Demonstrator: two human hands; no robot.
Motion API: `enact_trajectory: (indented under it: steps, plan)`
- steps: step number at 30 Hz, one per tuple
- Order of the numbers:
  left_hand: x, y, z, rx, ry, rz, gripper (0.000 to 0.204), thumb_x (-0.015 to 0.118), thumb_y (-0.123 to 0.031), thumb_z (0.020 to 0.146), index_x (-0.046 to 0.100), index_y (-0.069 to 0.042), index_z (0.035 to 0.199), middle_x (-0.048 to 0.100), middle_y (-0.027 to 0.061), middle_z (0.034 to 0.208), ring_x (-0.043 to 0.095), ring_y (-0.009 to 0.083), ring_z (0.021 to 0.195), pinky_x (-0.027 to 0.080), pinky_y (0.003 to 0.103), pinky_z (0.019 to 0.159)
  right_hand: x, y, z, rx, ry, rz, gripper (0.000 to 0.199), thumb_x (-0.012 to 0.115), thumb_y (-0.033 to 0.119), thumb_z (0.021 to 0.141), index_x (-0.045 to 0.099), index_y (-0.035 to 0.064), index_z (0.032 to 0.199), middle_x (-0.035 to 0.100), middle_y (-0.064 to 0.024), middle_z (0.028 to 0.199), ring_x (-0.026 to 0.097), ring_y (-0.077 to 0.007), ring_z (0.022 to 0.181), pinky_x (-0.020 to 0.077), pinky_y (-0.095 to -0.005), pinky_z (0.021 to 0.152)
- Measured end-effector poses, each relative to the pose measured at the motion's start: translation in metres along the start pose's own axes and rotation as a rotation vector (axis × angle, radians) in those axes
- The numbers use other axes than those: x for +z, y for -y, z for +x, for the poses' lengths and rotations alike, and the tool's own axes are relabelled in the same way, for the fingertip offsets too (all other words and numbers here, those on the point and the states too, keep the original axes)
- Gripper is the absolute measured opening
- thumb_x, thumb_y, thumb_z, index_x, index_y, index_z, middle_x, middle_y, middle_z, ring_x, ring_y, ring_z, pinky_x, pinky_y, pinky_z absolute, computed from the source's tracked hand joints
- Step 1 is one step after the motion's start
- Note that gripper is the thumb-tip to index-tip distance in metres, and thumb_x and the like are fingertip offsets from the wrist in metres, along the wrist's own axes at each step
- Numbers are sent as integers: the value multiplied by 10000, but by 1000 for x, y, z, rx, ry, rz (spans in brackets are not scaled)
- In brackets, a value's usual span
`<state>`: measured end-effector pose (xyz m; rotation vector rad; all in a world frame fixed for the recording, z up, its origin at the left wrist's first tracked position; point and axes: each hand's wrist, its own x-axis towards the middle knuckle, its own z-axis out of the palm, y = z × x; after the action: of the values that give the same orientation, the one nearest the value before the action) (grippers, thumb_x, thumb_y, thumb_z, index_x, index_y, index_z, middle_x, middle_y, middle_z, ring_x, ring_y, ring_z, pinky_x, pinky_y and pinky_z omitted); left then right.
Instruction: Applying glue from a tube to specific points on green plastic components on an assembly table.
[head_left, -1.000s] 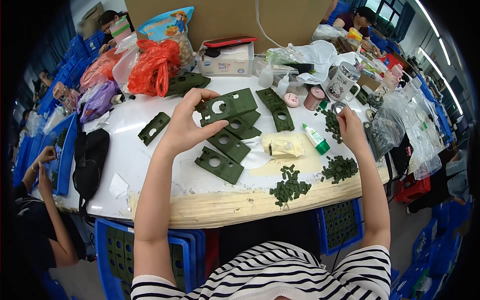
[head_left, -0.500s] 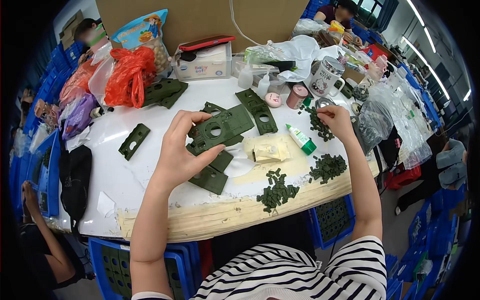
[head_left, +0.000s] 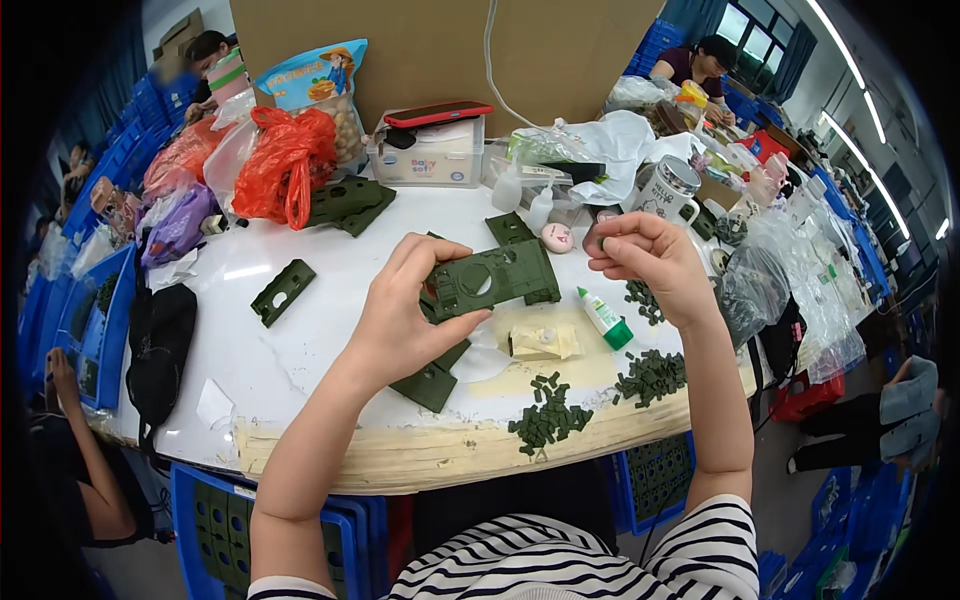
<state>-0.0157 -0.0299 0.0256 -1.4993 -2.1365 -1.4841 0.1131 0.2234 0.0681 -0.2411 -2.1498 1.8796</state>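
My left hand (head_left: 405, 310) grips a dark green plastic tank hull part (head_left: 512, 272) with a round hole, holding it above the table between thumb and fingers. To its right my right hand (head_left: 655, 262) is raised in a pinch, apart from the part. A small dark piece shows at the fingertips, mostly hidden. Below lie three piles of small green plastic pieces: one near the front edge (head_left: 548, 412), a second to its right (head_left: 650, 378), and a third partly behind my right wrist (head_left: 642, 296). A white glue bottle (head_left: 600, 312) with a green cap lies between the hands.
More green hull parts lie about: one at left (head_left: 283, 291), one under my left hand (head_left: 425, 388). A yellowish taped block (head_left: 540, 343) sits mid-table. Bags (head_left: 285, 160), a clear box (head_left: 430, 160) and a mug (head_left: 668, 188) stand behind. Blue crates (head_left: 180, 500) are below; people sit nearby.
My right hand has lifted from the far-right pile of small pieces and moved left toward the hull part. My left hand has shifted right with the hull part. The view has tilted slightly.
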Motion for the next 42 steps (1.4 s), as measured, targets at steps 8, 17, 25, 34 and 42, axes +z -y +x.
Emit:
enact_trajectory:
  steps: [8,17,25,34,42]
  plan:
    - [10,4,-13,24,-98,51,498,794,-75,598,565,-13,1037,556,102,937,540,222,845,451,299,686,38,-5,11,35,109,153,166,638,91,854,610,-28,965,685,-132,869,680,-160,794,542,-234,667]
    - [19,13,-22,47,-68,54,523,812,-60,575,557,-14,1029,558,110,922,537,231,837,453,305,682,44,-30,0,-5,77,232,119,600,22,857,572,-29,961,656,-104,840,664,-138,740,542,-226,648]
    - [21,11,-24,58,-45,43,530,818,-71,570,558,-7,1028,563,119,920,540,239,838,455,306,685,46,-27,-5,-45,69,186,116,593,-23,849,606,-49,962,657,-87,870,668,-135,807,547,-220,707]
    - [20,11,-24,76,-66,66,522,818,-73,575,561,-5,1024,568,117,914,541,232,833,457,302,677,53,-29,-9,-128,79,68,134,630,-41,816,633,-48,950,663,-81,880,656,-113,777,533,-201,715]
    - [22,10,-27,120,-81,113,527,828,-80,580,557,-3,1025,562,120,901,543,234,814,461,304,655,59,-35,-8,-334,11,-116,141,659,-35,790,670,-23,930,664,-90,816,639,-105,730,515,-221,651]
